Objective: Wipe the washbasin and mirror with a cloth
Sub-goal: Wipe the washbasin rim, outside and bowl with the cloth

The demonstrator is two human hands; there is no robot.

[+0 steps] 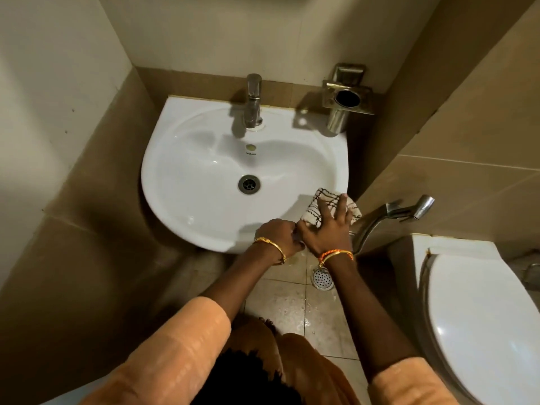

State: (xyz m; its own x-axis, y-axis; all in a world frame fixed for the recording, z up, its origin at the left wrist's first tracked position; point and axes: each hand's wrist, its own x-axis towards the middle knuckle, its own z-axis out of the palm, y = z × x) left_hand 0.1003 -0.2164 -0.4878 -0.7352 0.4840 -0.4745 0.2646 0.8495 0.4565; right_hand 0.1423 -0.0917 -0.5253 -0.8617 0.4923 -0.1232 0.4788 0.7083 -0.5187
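A white washbasin [204, 176] is fixed to the tiled wall, with a steel tap [253, 100] at its back and a drain [249, 184] in the bowl. A cream cloth with dark brown lines [324, 198] lies on the basin's front right rim. My right hand [327, 229] presses flat on the cloth with fingers spread. My left hand [277, 235] is curled on the front rim right beside it, touching the cloth's near corner. The mirror is out of view.
A steel tumbler holder [342, 103] hangs on the wall behind the basin's right side. A hand spray [409, 210] on a hose juts out right of the basin. A white toilet [482, 317] stands at right. A floor drain [323, 277] sits below the basin.
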